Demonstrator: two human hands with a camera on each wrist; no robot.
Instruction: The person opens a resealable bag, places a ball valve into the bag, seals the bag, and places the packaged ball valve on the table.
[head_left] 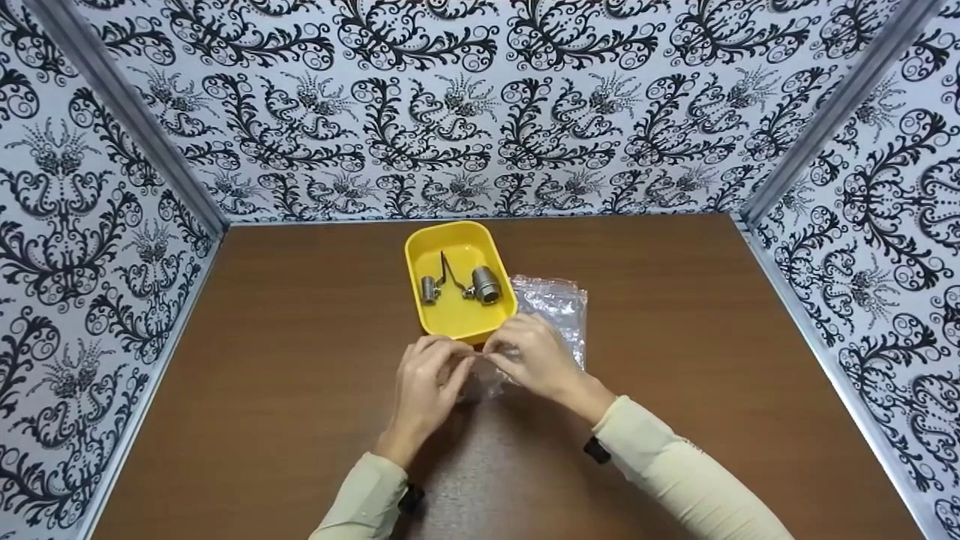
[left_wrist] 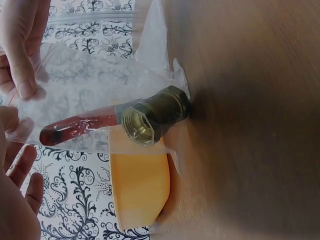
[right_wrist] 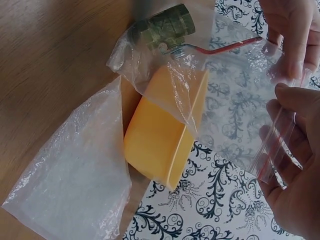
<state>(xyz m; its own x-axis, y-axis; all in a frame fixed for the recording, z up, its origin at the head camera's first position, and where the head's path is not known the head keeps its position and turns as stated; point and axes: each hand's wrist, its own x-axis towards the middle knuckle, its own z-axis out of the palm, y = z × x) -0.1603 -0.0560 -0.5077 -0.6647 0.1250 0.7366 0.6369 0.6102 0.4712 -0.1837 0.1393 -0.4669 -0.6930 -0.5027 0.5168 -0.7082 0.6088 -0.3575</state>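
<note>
The left hand (head_left: 427, 381) pinches the mouth of a clear bag (right_wrist: 232, 102) with a red-handled brass valve (left_wrist: 165, 112) low inside; beyond the bag is a yellow tray (head_left: 454, 324) bearing two metal valves (head_left: 486, 285); the right hand (head_left: 541, 358) pinches the mouth too; rightmost, flat clear plastic (head_left: 561, 306) lies on the table (head_left: 690, 322)
</note>
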